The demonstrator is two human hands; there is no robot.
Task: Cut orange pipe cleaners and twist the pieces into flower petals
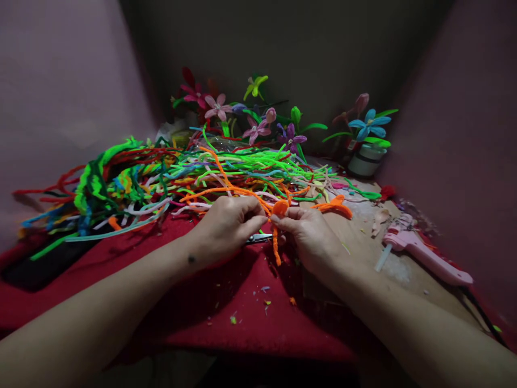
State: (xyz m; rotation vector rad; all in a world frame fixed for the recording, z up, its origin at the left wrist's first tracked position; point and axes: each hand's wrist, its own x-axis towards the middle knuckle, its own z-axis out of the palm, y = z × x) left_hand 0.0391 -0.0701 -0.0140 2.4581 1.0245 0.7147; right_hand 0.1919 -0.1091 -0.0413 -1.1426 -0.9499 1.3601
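My left hand (228, 226) and my right hand (309, 234) meet over a red cloth (226, 302), both pinching one orange pipe cleaner (278, 215). The wire is bent into a small loop between my fingertips. One end hangs down toward the cloth, the other runs back left into the pile. Scissors (258, 237) lie on the cloth just under my left fingers, partly hidden. A finished orange folded piece (334, 207) rests just beyond my right hand.
A big heap of coloured pipe cleaners (161, 172) fills the left and middle. Pipe-cleaner flowers (258, 121) stand at the back, some in a white pot (365, 159). A pink glue gun (424, 253) lies at the right on a board. Small scraps litter the cloth.
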